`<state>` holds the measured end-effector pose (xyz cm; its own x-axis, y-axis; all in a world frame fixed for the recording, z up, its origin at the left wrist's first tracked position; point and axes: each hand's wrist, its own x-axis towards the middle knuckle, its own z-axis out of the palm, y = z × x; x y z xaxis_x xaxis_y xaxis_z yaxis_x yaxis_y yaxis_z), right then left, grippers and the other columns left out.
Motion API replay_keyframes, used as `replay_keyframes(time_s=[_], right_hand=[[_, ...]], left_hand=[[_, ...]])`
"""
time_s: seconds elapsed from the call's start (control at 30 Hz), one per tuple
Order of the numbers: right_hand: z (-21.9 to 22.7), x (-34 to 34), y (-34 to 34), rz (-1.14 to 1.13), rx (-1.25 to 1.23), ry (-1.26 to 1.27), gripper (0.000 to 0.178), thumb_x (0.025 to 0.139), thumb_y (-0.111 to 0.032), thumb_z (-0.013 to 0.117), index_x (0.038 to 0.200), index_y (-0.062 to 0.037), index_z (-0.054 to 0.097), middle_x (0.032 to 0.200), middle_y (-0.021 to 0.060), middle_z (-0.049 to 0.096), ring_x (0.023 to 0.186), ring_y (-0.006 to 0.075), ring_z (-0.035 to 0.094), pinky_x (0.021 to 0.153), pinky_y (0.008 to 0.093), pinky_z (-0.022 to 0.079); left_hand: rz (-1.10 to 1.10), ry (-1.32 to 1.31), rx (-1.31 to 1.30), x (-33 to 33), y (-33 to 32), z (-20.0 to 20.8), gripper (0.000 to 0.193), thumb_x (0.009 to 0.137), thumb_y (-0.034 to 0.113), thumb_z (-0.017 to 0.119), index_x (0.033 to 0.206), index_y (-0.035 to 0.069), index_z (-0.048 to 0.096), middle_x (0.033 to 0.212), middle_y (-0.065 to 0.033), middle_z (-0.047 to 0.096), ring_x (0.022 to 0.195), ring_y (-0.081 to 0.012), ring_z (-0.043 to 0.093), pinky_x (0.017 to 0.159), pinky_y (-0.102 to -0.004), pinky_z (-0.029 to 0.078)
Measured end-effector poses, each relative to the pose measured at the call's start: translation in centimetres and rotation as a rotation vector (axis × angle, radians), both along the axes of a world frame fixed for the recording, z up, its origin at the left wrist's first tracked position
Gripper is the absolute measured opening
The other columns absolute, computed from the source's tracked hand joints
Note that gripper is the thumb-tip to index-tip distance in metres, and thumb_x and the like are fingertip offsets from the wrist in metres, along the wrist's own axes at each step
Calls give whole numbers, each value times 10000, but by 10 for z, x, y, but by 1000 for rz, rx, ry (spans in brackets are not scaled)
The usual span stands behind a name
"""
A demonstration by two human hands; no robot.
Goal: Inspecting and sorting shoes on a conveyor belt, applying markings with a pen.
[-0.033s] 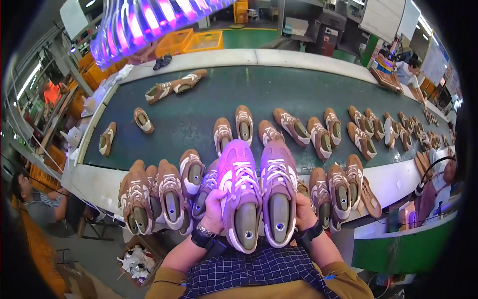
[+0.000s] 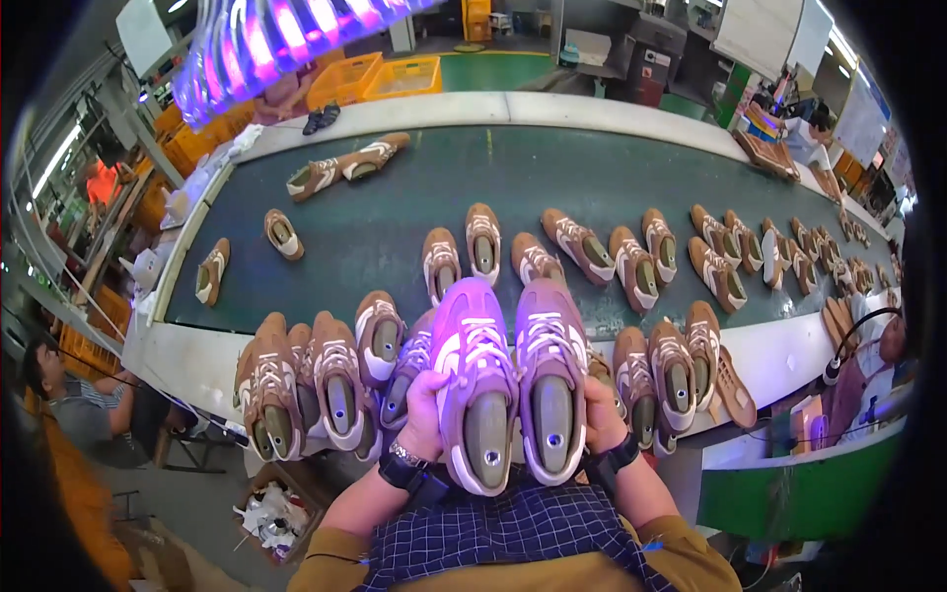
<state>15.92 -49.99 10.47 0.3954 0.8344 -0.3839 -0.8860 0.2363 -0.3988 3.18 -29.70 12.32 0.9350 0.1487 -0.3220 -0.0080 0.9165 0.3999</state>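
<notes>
Head view shows the left shoe [image 2: 478, 370] and the right shoe [image 2: 550, 365] held side by side at the near edge of the green belt [image 2: 464, 173], toes toward it. The left hand [image 2: 422, 419] grasps the left shoe by its outer side, thumb along the upper; the right hand [image 2: 604, 419] grips the right shoe's outer side near the heel, though I cannot tell how its fingers curl underneath. With 2 grey-green lasts [image 2: 489, 424] filling them, the pair probably feels stiff and fairly heavy, the uppers easily scuffed, so the sole edge by the heel seems the surest hold. Brown shoes [image 2: 274, 380] crowd the white ledge [image 2: 774, 370] along the belt's near edge, on both sides of the pair, leaving little elbow room. Others [image 2: 483, 237] lie on the belt just beyond the toes, and a purple-lit ribbed fixture [image 2: 286, 44] hangs above the belt's far left corner
</notes>
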Motion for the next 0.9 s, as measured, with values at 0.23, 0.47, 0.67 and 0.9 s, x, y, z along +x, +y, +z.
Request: replay_keyframes(time_s=[0.23, 0.47, 0.67, 0.9], right_hand=[[18, 5, 9, -359, 110, -173, 510, 811, -268, 621, 1229, -11, 481, 1163, 140, 582, 1056, 264, 572, 956, 398, 446], [40, -8, 19, -541, -2, -226, 513, 861, -320, 591, 1272, -58, 431, 1225, 87, 540, 1099, 232, 542, 946, 393, 452], [41, -15, 24, -553, -19, -187, 494, 864, -363, 582, 1245, -79, 447, 1169, 75, 571, 1030, 208, 588, 813, 360, 532], [38, -18, 26, -559, -30, -186, 482, 877, -367, 563, 1248, -85, 438, 1169, 73, 568, 1012, 205, 595, 805, 353, 539]], left_hand=[[320, -133, 45, 1, 9, 9, 496, 840, 309, 523, 1253, 41, 458, 1198, -121, 549, 1112, -263, 524, 995, -403, 394], [551, -66, 188, -3, 9, 11, 512, 851, 344, 542, 1285, 92, 439, 1238, -52, 528, 1150, -230, 500, 994, -399, 399], [558, 6, 187, -6, 2, 13, 534, 862, 382, 513, 1307, 104, 415, 1282, -52, 500, 1175, -234, 488, 999, -403, 399], [590, 70, 202, -7, 2, 6, 534, 870, 408, 496, 1309, 114, 416, 1271, -44, 509, 1171, -231, 492, 978, -411, 417]])
